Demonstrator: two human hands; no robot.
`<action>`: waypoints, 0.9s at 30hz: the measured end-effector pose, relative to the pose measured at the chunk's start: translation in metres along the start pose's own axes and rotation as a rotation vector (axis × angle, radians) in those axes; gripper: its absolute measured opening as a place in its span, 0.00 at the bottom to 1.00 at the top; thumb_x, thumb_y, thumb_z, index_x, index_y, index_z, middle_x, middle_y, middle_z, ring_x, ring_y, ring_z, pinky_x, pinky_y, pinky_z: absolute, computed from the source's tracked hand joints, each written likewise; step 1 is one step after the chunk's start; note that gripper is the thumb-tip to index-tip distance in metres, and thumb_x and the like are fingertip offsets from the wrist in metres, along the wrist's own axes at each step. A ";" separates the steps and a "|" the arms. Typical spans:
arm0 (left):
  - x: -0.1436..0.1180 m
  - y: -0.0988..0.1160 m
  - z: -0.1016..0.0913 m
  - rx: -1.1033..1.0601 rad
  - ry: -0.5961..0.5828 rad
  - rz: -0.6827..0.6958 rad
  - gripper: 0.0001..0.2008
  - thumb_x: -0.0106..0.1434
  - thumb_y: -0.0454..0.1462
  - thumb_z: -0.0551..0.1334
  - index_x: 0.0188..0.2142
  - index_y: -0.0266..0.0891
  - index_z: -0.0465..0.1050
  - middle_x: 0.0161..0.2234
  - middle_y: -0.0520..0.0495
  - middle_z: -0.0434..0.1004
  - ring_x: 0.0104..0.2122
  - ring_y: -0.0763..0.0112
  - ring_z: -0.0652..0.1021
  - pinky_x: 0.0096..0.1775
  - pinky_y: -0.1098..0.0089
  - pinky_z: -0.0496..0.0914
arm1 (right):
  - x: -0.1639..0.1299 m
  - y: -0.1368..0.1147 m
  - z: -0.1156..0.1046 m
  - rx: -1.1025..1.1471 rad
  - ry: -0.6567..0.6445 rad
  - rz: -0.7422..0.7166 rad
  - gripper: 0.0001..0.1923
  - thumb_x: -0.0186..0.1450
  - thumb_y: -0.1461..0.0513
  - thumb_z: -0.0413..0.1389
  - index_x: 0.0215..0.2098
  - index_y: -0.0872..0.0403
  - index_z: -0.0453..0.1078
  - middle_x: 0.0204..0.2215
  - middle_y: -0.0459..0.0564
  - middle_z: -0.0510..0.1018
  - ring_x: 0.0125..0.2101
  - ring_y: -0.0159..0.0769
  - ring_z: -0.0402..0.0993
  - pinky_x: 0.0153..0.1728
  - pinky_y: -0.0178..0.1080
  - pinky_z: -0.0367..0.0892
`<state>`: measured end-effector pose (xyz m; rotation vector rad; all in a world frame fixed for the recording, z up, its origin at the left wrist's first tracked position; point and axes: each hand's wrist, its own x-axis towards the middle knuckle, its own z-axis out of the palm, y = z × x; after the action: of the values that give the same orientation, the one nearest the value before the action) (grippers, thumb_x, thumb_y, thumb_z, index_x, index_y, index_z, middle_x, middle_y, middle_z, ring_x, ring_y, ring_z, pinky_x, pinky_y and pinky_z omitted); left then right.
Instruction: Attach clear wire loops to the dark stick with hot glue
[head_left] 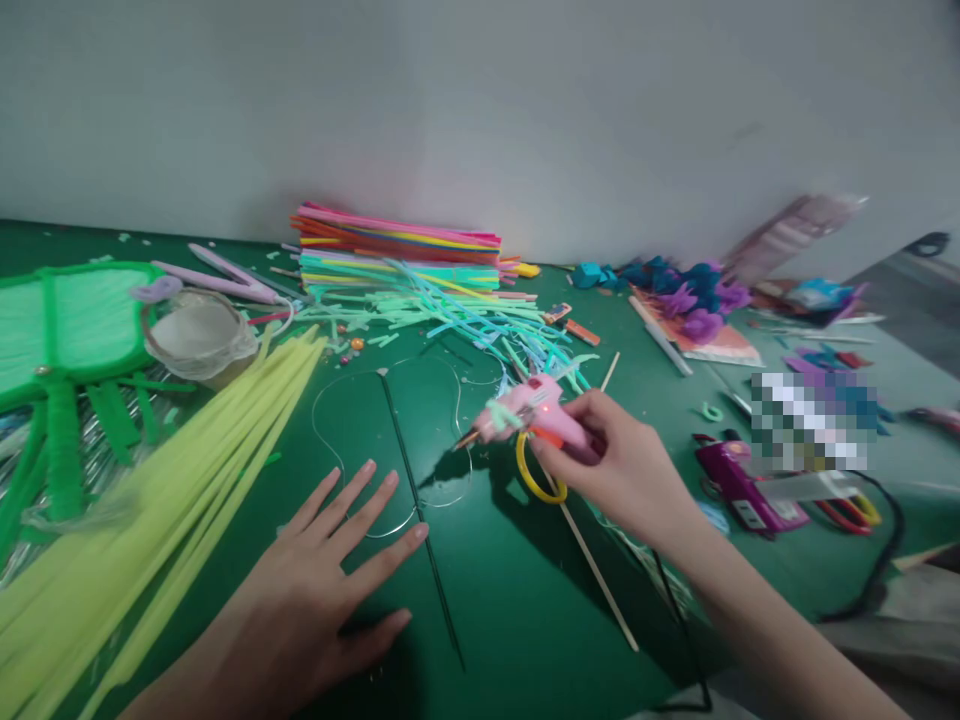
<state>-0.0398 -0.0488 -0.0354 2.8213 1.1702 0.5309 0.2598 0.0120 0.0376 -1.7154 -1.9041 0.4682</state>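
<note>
The left hand [322, 580] lay flat, fingers spread, pinning the wire loop [390, 450] to the green surface [510, 590] so it stayed put. The right hand [622, 470] kept a closed grip on the pink glue gun [529, 415], nozzle aimed at the wire.

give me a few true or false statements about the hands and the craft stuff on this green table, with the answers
1. The right hand holds a pink glue gun. True.
2. The left hand grips a pair of scissors. False: it lies flat, fingers spread, on the green table, over a thin wire loop.
3. The glue gun's nozzle points left, toward the wire loop. True.
4. The stack of coloured pipe cleaners lies in front of the left hand at the table's near edge. False: it lies at the back by the wall.
5. A bundle of pale yellow pipe cleaners lies left of the left hand. True.
</note>
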 end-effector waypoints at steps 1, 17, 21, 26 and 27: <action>0.000 -0.001 0.000 0.000 0.007 0.004 0.29 0.62 0.47 0.64 0.62 0.53 0.65 0.69 0.42 0.55 0.66 0.46 0.59 0.62 0.42 0.57 | 0.000 0.005 -0.006 0.064 0.038 0.062 0.15 0.58 0.51 0.60 0.30 0.51 0.64 0.19 0.41 0.71 0.17 0.29 0.63 0.18 0.32 0.58; -0.001 -0.016 0.004 0.139 0.014 0.148 0.34 0.63 0.52 0.61 0.66 0.55 0.57 0.68 0.43 0.56 0.65 0.48 0.62 0.61 0.47 0.59 | -0.014 0.094 -0.038 -0.658 0.207 0.343 0.16 0.63 0.49 0.51 0.27 0.51 0.62 0.21 0.53 0.73 0.25 0.45 0.72 0.24 0.39 0.54; -0.001 -0.014 0.004 0.157 0.003 0.132 0.34 0.62 0.52 0.61 0.66 0.56 0.57 0.68 0.42 0.56 0.66 0.47 0.60 0.60 0.45 0.60 | -0.019 0.098 -0.034 -0.646 0.178 0.323 0.17 0.63 0.48 0.51 0.26 0.50 0.60 0.23 0.53 0.74 0.26 0.44 0.71 0.25 0.40 0.55; 0.000 -0.006 0.004 0.066 0.019 0.068 0.29 0.63 0.51 0.61 0.63 0.54 0.63 0.68 0.43 0.57 0.66 0.46 0.61 0.60 0.42 0.59 | -0.027 0.084 -0.028 -0.591 0.189 0.179 0.17 0.64 0.47 0.50 0.26 0.50 0.59 0.25 0.50 0.72 0.24 0.40 0.69 0.26 0.39 0.56; 0.000 -0.004 0.004 0.049 0.026 0.042 0.28 0.63 0.50 0.62 0.62 0.54 0.65 0.68 0.43 0.58 0.66 0.46 0.61 0.61 0.42 0.58 | -0.028 0.079 -0.026 -0.573 0.201 0.142 0.17 0.65 0.48 0.50 0.27 0.50 0.59 0.25 0.49 0.72 0.23 0.39 0.68 0.26 0.38 0.56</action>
<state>-0.0416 -0.0453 -0.0396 2.8950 1.1459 0.5509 0.3398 -0.0073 0.0081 -2.1650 -1.8852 -0.2268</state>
